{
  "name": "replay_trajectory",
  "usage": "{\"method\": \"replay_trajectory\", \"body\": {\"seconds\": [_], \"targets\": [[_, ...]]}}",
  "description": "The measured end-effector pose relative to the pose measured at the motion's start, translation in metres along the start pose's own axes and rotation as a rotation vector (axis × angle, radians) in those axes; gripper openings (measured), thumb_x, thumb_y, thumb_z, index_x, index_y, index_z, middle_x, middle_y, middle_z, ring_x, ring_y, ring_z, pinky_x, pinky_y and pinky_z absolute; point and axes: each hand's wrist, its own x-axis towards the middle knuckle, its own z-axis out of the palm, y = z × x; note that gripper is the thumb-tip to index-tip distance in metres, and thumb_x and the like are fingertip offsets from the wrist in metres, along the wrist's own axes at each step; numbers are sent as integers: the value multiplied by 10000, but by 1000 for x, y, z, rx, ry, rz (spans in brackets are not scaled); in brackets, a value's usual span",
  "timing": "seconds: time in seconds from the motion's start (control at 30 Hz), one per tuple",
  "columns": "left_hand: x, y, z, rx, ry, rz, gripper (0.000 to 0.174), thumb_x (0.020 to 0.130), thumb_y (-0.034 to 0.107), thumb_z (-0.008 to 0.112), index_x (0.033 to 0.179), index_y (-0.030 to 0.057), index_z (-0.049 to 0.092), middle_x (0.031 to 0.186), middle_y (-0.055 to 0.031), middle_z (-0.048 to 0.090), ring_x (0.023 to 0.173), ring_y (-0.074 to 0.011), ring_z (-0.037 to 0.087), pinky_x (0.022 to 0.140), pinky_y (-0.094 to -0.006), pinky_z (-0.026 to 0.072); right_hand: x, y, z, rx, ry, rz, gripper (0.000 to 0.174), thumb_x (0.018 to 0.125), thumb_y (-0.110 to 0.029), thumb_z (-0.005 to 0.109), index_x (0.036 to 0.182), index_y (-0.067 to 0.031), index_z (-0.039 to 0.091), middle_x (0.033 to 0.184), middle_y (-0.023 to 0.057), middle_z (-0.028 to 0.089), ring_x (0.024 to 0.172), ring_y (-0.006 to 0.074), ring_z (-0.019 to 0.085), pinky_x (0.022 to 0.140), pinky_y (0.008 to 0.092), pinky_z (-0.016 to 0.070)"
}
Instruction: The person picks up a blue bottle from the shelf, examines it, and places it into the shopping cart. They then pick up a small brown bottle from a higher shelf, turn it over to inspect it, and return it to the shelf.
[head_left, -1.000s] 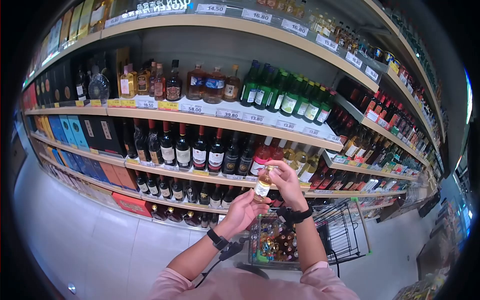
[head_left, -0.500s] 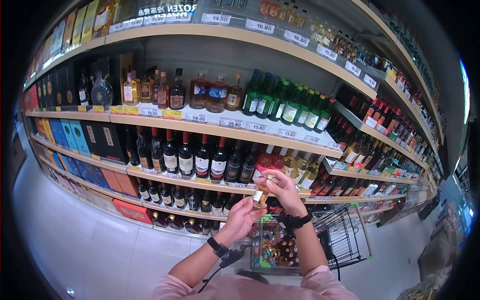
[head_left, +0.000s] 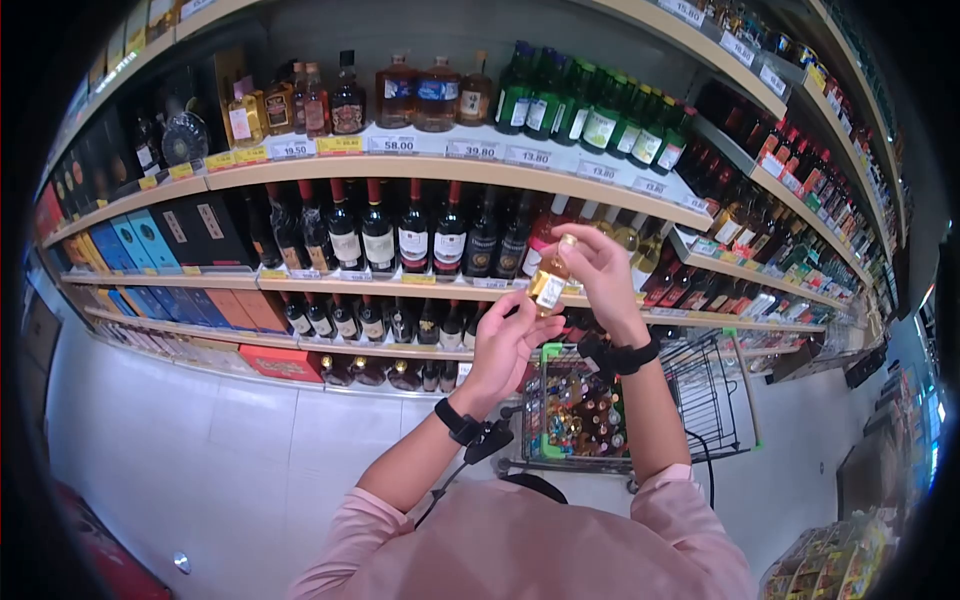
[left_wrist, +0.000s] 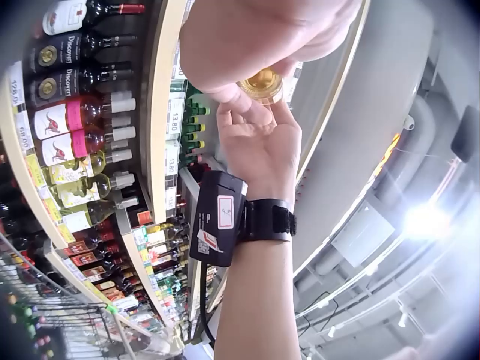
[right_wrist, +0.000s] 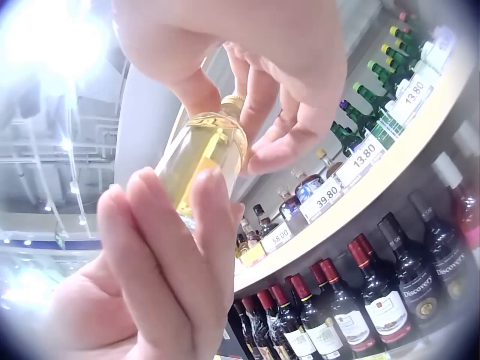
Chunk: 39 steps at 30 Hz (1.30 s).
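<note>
In front of the shelves, both hands hold a small glass bottle (head_left: 549, 285) of pale golden liquor with a gold cap. My right hand (head_left: 598, 268) pinches it around the neck and cap from above. Fingers and thumb of my left hand (head_left: 507, 343) grip the lower end. The bottle (right_wrist: 201, 154) is tilted, and a label shows through the liquid in the right wrist view. From the left wrist view I look at its round base (left_wrist: 262, 82), partly covered by the near left hand (left_wrist: 262, 34).
Behind the hands, shelves carry red-capped wine bottles (head_left: 412, 235), green bottles (head_left: 600, 128) and amber liquor bottles (head_left: 436, 95). A wire shopping cart (head_left: 700, 385) with many small bottles stands below the right forearm. Boxed goods (head_left: 215, 350) line the lower left shelves.
The head view has tipped downward, so shelves and hands sit higher in it. The bottle has been turned between the hands, showing a different side of its label.
</note>
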Motion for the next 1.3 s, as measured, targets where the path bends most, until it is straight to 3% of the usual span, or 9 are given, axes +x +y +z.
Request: {"method": "replay_trajectory", "body": {"seconds": [0.33,0.47,0.57,0.6,0.73,0.83,0.97,1.23,1.3], "targets": [[1,-9,14,-127,19,-163,377,1056,299,339,1205,-1,512,1024,-180,647,875,-220,646,812,-342,533,-6,4,-14,-151,143,64,193,870,-128,723,989,-1,641,841,12,670,780,54,626,701,210,491],[7,-34,3,-281,29,-252,399,1057,363,328,1195,32,500,935,-128,645,822,-201,616,750,-321,500,-18,-2,-24,51,-38,105,269,961,-134,590,1206,-23,596,1024,76,675,965,121,626,853,275,501],[8,-49,3,-314,22,-310,457,1049,425,318,1189,32,506,909,-112,642,801,-195,602,735,-322,488,-25,-4,-40,47,-135,82,300,967,-147,577,1230,-3,568,1040,125,683,995,163,641,880,309,507],[10,-49,4,-312,-93,-325,514,1042,460,313,1232,18,495,989,-133,639,863,-208,620,781,-330,497,-27,-2,-45,56,-114,88,281,968,-145,576,1205,6,571,1025,135,684,1013,173,645,888,312,508],[16,-59,36,-194,38,-320,501,1048,399,334,1338,0,423,1192,-169,574,1016,-259,624,890,-370,510,-32,11,-71,38,18,97,200,948,-92,601,1117,14,577,984,106,684,946,157,666,824,290,545],[26,-79,47,-71,105,-153,428,1043,312,398,1345,8,414,1184,-154,577,1020,-254,618,883,-373,518,-35,19,-90,-61,101,77,219,928,-114,643,1093,25,603,965,89,689,898,123,655,772,266,547],[39,-113,52,-71,133,-148,342,1027,230,457,1293,15,443,1150,-144,580,999,-238,621,874,-355,522,-43,28,-124,-60,90,100,310,913,-117,664,1182,24,599,995,85,686,903,110,645,784,260,530],[49,-172,94,-64,36,-216,416,1048,359,376,1252,16,489,1093,-142,621,915,-192,632,728,-295,517,-74,15,-203,-14,-21,17,387,889,-118,693,1231,-12,547,1054,73,656,941,113,627,842,265,505],[52,-186,111,-31,50,-222,431,1051,366,358,1267,15,482,1109,-147,618,915,-190,628,714,-296,504,-81,16,-222,34,3,7,297,895,-102,681,1154,3,580,1035,68,660,947,116,630,849,263,506]]}}
